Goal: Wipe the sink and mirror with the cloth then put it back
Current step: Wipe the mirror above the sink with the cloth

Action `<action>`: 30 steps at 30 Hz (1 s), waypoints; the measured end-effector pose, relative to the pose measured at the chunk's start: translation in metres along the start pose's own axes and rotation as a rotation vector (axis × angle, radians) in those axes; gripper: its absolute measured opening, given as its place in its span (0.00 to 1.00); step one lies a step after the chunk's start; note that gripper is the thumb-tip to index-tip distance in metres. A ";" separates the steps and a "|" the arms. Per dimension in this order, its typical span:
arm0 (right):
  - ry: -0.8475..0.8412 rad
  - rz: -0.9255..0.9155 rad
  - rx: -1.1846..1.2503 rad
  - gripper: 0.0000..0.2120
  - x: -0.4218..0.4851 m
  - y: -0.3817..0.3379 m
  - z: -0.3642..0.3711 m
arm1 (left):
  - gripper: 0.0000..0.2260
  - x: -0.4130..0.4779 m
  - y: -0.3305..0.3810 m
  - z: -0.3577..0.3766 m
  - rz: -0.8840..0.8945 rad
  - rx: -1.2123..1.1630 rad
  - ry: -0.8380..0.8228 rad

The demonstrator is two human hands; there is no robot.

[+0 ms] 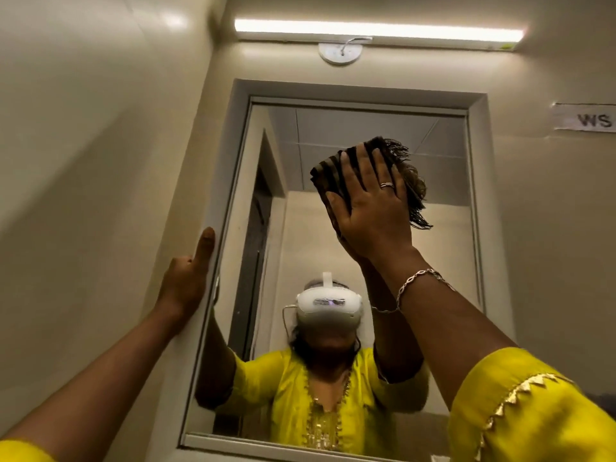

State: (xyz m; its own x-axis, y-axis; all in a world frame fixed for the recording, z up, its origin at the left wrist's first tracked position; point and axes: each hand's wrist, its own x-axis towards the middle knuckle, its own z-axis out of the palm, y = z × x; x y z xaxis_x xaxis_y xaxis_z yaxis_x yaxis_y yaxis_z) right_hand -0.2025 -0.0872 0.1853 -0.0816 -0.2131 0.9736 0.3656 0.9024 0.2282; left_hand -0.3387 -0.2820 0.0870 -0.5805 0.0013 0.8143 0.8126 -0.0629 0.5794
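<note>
Brown cloth (336,168) — pinned flat under right hand (370,211); against mirror (443,261).

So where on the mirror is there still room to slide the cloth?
The right hand presses the cloth flat on the mirror near the top middle. Bare glass lies right of the cloth up to the frame, and left toward the left hand on the frame's edge.

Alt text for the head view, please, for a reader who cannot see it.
The right hand presses a dark fringed cloth flat against the upper part of a wall mirror, while the left hand rests on the mirror's left frame. A tube light glows above.
</note>
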 end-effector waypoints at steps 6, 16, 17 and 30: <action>-0.008 0.103 -0.031 0.29 -0.005 0.050 -0.017 | 0.40 -0.001 0.001 0.001 0.004 0.002 0.008; 0.014 0.290 -0.104 0.31 -0.015 0.079 -0.028 | 0.38 0.000 0.001 0.007 -0.025 -0.004 0.012; 0.026 0.325 -0.104 0.31 -0.016 0.074 -0.026 | 0.34 -0.001 0.003 0.008 -0.029 -0.011 0.022; 0.001 0.278 0.019 0.29 -0.013 -0.088 0.017 | 0.38 -0.002 0.002 0.007 -0.055 -0.055 0.002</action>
State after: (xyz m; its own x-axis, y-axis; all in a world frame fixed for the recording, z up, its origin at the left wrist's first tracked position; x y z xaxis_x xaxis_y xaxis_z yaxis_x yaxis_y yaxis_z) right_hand -0.2489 -0.1572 0.1526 0.0199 0.0434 0.9989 0.3566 0.9330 -0.0476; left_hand -0.3351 -0.2747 0.0868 -0.6240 0.0047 0.7814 0.7757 -0.1176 0.6201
